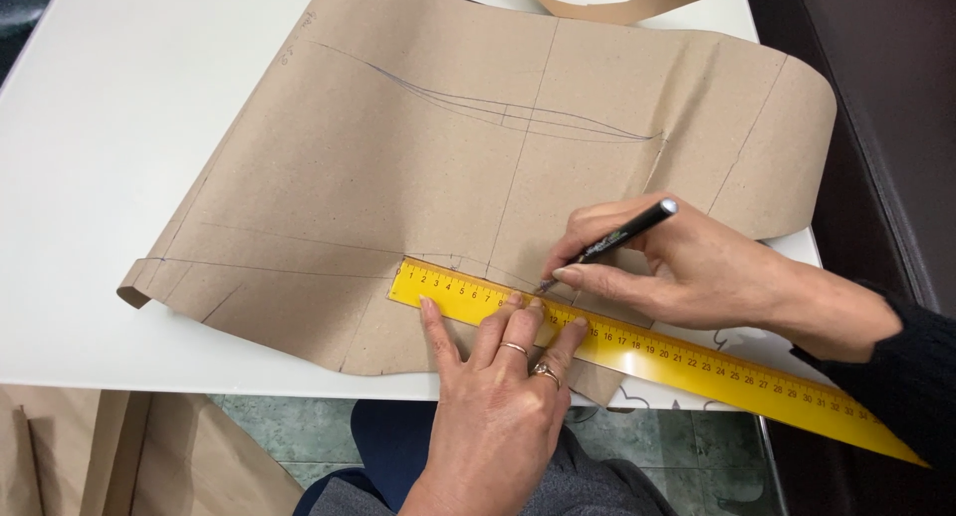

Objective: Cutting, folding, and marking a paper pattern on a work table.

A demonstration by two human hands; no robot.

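Observation:
A large sheet of brown pattern paper [438, 167] with drawn pen lines lies across the white table [90, 177]. A long yellow ruler [697, 367] rests on it at a slant, running off the table's near right corner. My left hand [498, 387], with two rings, presses its spread fingers flat on the ruler. My right hand [677, 267] grips a black pen [622, 235], its tip touching the paper just above the ruler's upper edge.
A curled strip of brown paper [627, 3] lies at the table's far edge. More brown paper [119, 456] leans below the table at the lower left. Green floor tiles and my lap show under the near edge. A dark surface borders the right side.

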